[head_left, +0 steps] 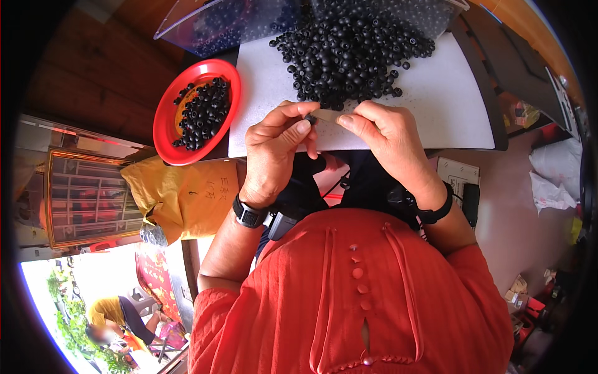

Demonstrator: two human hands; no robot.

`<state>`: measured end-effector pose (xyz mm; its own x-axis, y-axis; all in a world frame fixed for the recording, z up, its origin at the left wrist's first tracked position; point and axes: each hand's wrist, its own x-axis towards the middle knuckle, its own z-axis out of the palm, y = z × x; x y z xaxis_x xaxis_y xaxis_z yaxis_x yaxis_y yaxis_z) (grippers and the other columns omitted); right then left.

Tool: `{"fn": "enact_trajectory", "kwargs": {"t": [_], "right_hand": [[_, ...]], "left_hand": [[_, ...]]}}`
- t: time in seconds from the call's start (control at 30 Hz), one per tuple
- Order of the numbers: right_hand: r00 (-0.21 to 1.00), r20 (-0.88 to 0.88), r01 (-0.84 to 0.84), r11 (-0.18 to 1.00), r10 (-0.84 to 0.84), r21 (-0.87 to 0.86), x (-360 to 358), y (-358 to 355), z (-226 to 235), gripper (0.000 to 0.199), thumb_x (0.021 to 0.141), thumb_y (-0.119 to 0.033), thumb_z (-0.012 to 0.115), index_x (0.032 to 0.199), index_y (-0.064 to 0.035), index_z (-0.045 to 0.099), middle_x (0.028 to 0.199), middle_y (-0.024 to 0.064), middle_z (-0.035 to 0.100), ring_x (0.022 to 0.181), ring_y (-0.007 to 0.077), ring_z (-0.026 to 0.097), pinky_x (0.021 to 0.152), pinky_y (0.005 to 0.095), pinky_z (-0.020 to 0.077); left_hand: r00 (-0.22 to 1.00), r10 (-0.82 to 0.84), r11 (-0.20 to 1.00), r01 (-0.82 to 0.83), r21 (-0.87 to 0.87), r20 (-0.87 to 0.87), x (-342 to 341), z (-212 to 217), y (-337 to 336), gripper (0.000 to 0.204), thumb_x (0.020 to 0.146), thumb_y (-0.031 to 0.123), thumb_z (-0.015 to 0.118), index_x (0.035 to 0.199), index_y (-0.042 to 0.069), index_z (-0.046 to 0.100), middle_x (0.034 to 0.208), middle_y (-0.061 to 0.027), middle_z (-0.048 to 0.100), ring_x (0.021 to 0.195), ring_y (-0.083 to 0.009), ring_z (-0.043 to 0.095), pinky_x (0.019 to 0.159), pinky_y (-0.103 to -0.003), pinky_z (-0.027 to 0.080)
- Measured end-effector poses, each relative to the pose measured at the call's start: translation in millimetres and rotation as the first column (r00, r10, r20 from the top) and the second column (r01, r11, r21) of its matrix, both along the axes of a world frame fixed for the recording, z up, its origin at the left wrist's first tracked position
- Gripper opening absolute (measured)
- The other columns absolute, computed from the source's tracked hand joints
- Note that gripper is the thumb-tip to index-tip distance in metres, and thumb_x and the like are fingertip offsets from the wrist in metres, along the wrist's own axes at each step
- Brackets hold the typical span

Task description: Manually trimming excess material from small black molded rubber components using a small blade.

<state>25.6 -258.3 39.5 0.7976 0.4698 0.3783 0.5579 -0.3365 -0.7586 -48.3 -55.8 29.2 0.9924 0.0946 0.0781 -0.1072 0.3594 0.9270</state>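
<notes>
My left hand (pixel 273 142) pinches a small black bead (pixel 310 119) between thumb and fingertips, over the near edge of the white tabletop (pixel 458 103). In my right hand (pixel 391 134) is a small knife; its short, pale blade (pixel 326 115) points left and meets the bead or lies very close to it. The handle is hidden in my fingers. Just beyond both hands spreads a large heap of round black beads (pixel 349 53), some showing holes. To the left, a red plate (pixel 163 128) holds a smaller lot of black beads (pixel 208 115).
Clear plastic bin walls (pixel 218 28) stand behind the heap, with more beads inside. Below the plate sits a yellow sack (pixel 193 196). White plastic bags (pixel 557 165) lie at the far right. Another person (pixel 121 318) is bent over outside, at lower left.
</notes>
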Motion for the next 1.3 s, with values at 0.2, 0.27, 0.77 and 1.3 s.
{"fn": "enact_trajectory", "kwargs": {"t": [0.2, 0.27, 0.77, 1.3], "right_hand": [[1.0, 0.014, -0.009, 1.0, 0.009, -0.009, -1, -1, -1, 0.031, 0.099, -0.027, 0.07, 0.077, -0.0052, 0.065, 0.056, 0.0116, 0.055, 0.049, 0.0273, 0.055, 0.049, 0.0397, 0.0411], [1.0, 0.022, -0.012, 1.0, 0.013, -0.021, -1, -1, 1, 0.032, 0.099, -0.027, 0.07, 0.077, -0.0052, 0.064, 0.057, 0.0115, 0.055, 0.049, 0.0275, 0.055, 0.049, 0.0399, 0.0411], [1.0, 0.017, -0.013, 0.993, 0.011, 0.117, -4, -4, -3, 0.027, 0.097, -0.02, 0.072, 0.079, -0.0014, 0.063, 0.062, 0.0131, 0.057, 0.05, 0.0245, 0.053, 0.049, 0.0372, 0.0414], [0.987, 0.158, 0.023, 0.999, -0.017, -0.033, -4, 5, -5, 0.033, 0.097, -0.023, 0.072, 0.074, -0.0048, 0.056, 0.06, 0.0116, 0.057, 0.051, 0.0294, 0.058, 0.048, 0.0407, 0.0419]], "left_hand": [[0.999, -0.001, 1.0, 0.0, 0.012, 0.052, 1, -1, -3, 0.027, 0.101, -0.008, 0.055, 0.125, -0.007, 0.068, 0.102, -0.0059, 0.06, 0.08, -0.0133, 0.063, 0.068, -0.027, 0.059], [0.998, 0.002, 1.0, -0.003, 0.008, 0.058, 0, -2, -3, 0.027, 0.101, -0.008, 0.055, 0.125, -0.007, 0.069, 0.102, -0.0058, 0.06, 0.08, -0.0134, 0.063, 0.068, -0.027, 0.059], [1.0, 0.019, 0.999, -0.019, -0.04, 0.009, 0, 0, -4, 0.023, 0.103, -0.006, 0.054, 0.121, -0.007, 0.068, 0.099, -0.0065, 0.061, 0.079, -0.0147, 0.063, 0.068, -0.029, 0.058], [0.999, 0.032, 0.999, -0.031, -0.031, 0.042, 1, -3, -3, 0.024, 0.102, -0.005, 0.055, 0.122, -0.006, 0.069, 0.099, -0.0055, 0.06, 0.081, -0.0139, 0.063, 0.068, -0.028, 0.059]]}}
